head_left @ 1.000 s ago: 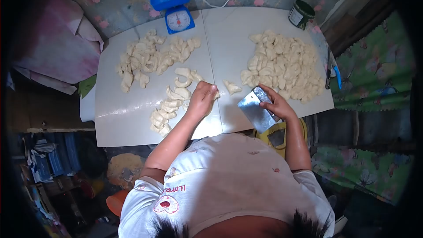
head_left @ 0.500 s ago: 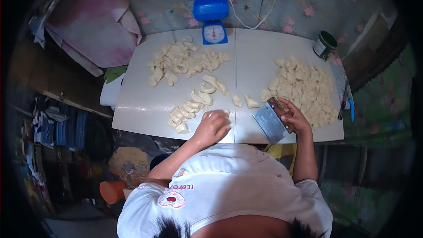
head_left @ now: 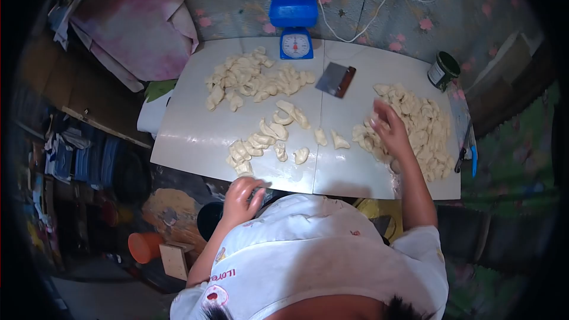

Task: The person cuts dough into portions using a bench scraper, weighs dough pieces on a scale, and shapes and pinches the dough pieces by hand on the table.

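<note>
left hand [head_left: 242,198]: by the front edge of the table [head_left: 192,133], fingers half curled and apart from the thumb, nothing seen in them; whether i touch the edge, i cannot tell.
dough row [head_left: 253,144]: starts just beyond my left hand. its nearest piece lies close to the edge, so a careless sweep could push it off or squash it.
loose pieces [head_left: 301,154]: four, lying apart between the row and my right hand; dragging a sleeve or palm through them could smear them together.
right hand [head_left: 392,133]: fingers spread, nothing seen in my grip, at the left side of the big heap; hovering or touching, i cannot tell.
big heap [head_left: 424,133]: beneath and to the right of my right hand. the pieces crowd and overlap, so leaning on them could mash them into one lump.
scraper [head_left: 333,79]: out of both hands, on the table beyond my right hand and to its left. a hasty grab could meet the blade instead of the handle.
far heap [head_left: 249,80]: well beyond my left hand; its overlapping pieces could stick and tear when parted.
scale [head_left: 296,44]: behind the scraper, to its left; a hard shove of the scraper could jolt it.
can [head_left: 443,71]: beyond my right hand, near the table's far right edge, where a knock could tip it.
</note>
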Demonstrator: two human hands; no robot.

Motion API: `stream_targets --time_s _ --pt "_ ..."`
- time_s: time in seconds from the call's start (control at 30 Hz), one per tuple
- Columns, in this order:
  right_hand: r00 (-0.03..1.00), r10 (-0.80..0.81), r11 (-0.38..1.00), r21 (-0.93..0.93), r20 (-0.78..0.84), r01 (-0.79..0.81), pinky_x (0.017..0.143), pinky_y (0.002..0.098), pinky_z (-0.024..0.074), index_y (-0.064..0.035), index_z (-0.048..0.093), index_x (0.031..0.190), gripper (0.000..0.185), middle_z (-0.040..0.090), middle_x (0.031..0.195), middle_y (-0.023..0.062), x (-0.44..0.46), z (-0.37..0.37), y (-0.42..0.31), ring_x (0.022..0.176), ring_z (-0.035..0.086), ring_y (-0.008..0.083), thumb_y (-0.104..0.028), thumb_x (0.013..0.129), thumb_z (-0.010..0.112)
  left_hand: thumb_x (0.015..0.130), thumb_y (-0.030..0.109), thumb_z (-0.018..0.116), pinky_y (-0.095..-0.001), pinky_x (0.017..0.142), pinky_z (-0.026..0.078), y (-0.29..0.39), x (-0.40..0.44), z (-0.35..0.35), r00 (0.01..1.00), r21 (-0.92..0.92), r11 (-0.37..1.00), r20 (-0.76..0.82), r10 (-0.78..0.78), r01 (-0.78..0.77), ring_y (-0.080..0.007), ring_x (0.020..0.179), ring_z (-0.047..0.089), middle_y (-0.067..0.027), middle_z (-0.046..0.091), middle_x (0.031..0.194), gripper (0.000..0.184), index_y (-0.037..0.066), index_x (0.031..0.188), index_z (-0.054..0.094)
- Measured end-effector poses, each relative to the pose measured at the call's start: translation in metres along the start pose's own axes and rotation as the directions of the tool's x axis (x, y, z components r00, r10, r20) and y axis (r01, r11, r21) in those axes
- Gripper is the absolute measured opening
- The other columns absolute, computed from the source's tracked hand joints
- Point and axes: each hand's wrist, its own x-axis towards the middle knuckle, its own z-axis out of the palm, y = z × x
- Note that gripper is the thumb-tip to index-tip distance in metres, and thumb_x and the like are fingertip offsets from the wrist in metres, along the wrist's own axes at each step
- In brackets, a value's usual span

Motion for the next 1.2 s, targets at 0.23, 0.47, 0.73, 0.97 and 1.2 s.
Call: stream_targets --time_s 0.23,0.47,0.73,0.97,1.2 --pt "0.931 0.311 0.95 -0.045 0.192 -0.308 0.048 0.0282 0.0371 -0.003 0.056 0.064 0.026 0.052 0.057 0.0032 -0.19 -0.081 -0.085 0.048 0.045 0.0119 -0.02 0.082 0.065 0.076 0.004 0.069 -0.0293 0.051 0.044 0.014 -0.089 -0.058 0.93 0.104 0.944 -0.237 -0.282 0.313 -0.0205 0.055 0.055 -0.0119 0.056 0.069 0.013 -0.001 0.087 0.062" --pt "0.976 0.196 0.978 0.058 0.094 -0.202 0.058 0.026 0.0419 -0.0021 0.063 0.078 0.017 0.056 0.068 0.0057 -0.167 -0.036 -0.046 0.06 0.051 0.0144 -0.019 0.08 0.068 0.076 0.0 0.066 -0.0284 0.055 0.045 -0.001 -0.01 -0.016 0.962 -0.058 0.996 -0.259 -0.083 0.071 -0.0213 0.06 0.056 -0.0122 0.059 0.072 0.012 -0.002 0.087 0.062" --pt "0.902 -0.276 0.956 -0.005 0.333 0.294 0.093 0.0397 0.0411 -0.0057 0.053 0.119 0.047 0.05 0.116 0.0166 -0.021 0.092 -0.037 0.109 0.048 0.0326 -0.027 0.08 0.067 0.074 0.006 0.068 -0.0346 0.061 0.046 0.038 0.105 0.037 0.881 -0.159 0.867 -0.075 0.467 -0.472 -0.027 0.067 0.059 -0.0102 0.062 0.075 0.012 0.002 0.085 0.064" --pt "0.961 -0.085 0.992 -0.063 0.263 0.105 0.098 0.0385 0.039 -0.0072 0.045 0.128 0.057 0.045 0.123 0.017 -0.003 0.113 -0.005 0.115 0.046 0.0325 -0.023 0.079 0.069 0.079 0.011 0.066 -0.0334 0.063 0.048 -0.04 0.051 0.007 0.998 -0.213 0.977 -0.07 -0.002 -0.013 -0.0272 0.07 0.061 -0.0133 0.062 0.078 0.012 0.001 0.085 0.064" --pt "0.978 0.171 0.983 0.053 0.116 -0.178 0.095 0.0381 0.0414 -0.0048 0.045 0.128 0.054 0.046 0.118 0.0184 0.072 0.127 0.02 0.111 0.049 0.0333 -0.019 0.08 0.066 0.083 0.005 0.062 -0.0239 0.066 0.045 -0.12 0.01 -0.04 0.831 -0.426 0.824 -0.243 -0.501 0.372 -0.0097 0.073 0.054 -0.0037 0.06 0.079 0.008 -0.001 0.088 0.062"
